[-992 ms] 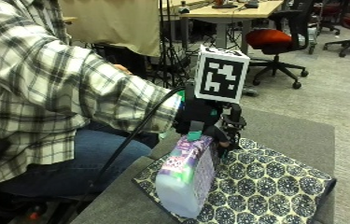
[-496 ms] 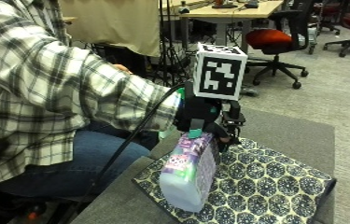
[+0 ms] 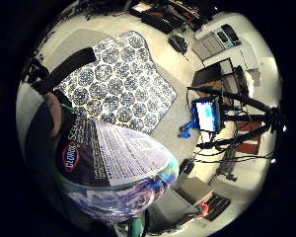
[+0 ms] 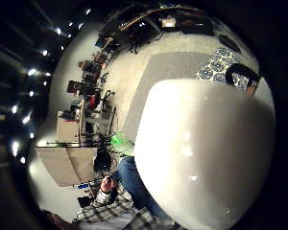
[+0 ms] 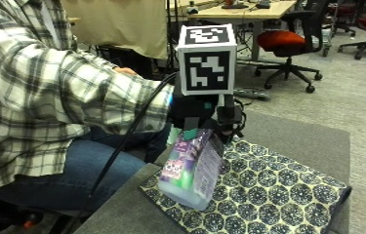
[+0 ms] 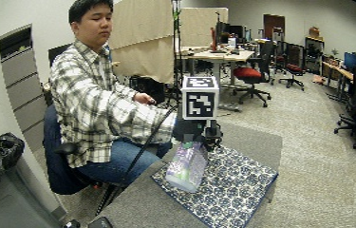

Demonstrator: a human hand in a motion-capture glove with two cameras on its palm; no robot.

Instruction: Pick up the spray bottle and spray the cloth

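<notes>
- Grey, felt-like covering lies flat over the worktop [image 5: 299,141], which stands in an office room with carpet floor, desks and a swivel chair [image 5: 293,41] with a red seat behind.
- On the worktop lies the cloth [image 5: 280,195], a soft rectangular piece printed with dark round medallions on a pale ground; its far edge is rolled up slightly.
- Of the hands, the gloved right hand [image 5: 198,114] is clamped round the neck of the spray bottle [image 5: 192,168], fingers curled about the green trigger head.
- The spray bottle is of translucent plastic, flat-sided and rounded at the shoulders, with a glossy purple and white printed label; it hangs tilted, base lowest, over the near corner of the cloth. Whether the base touches the cloth cannot be told.
- From the little-finger palm view the bottle's label [image 3: 113,158] fills the near field, with the patterned cloth spread beyond it.
- A plaid flannel sleeve [image 5: 72,97] reaches to the gloved hand.
</notes>
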